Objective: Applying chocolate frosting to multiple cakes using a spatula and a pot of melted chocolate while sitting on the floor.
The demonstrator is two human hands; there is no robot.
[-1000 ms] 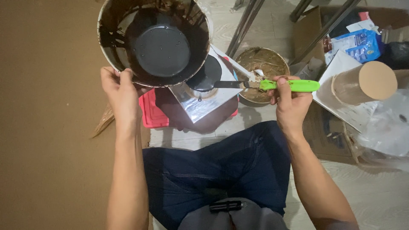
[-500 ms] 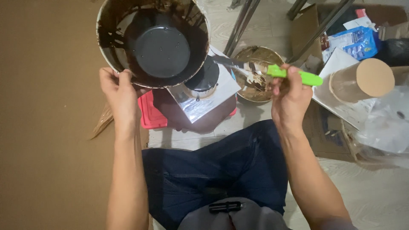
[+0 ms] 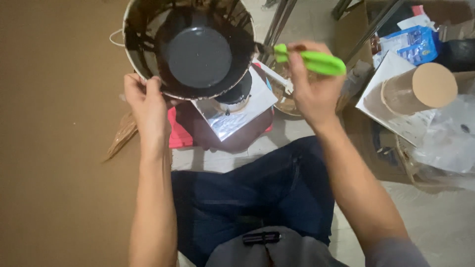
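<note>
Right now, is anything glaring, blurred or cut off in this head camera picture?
Head view: glare whitens the foil-covered square under the dark-coated bucket, whose top rim is cut off by the frame. The left hand on that rim is slightly soft. The right hand and its green-handled tool are soft too, the tool's tip too dark to read. The brown board is evenly lit.

Blue packet point(image 3: 414, 44): upper right of the frame, a flat blue-and-white plastic pouch lying among papers.
Red-and-white pack point(image 3: 418, 11): just above the blue packet, at the top edge, mostly hidden.
Clear plastic bag point(image 3: 448, 136): right edge, crumpled, below a brown cardboard tube.
</note>
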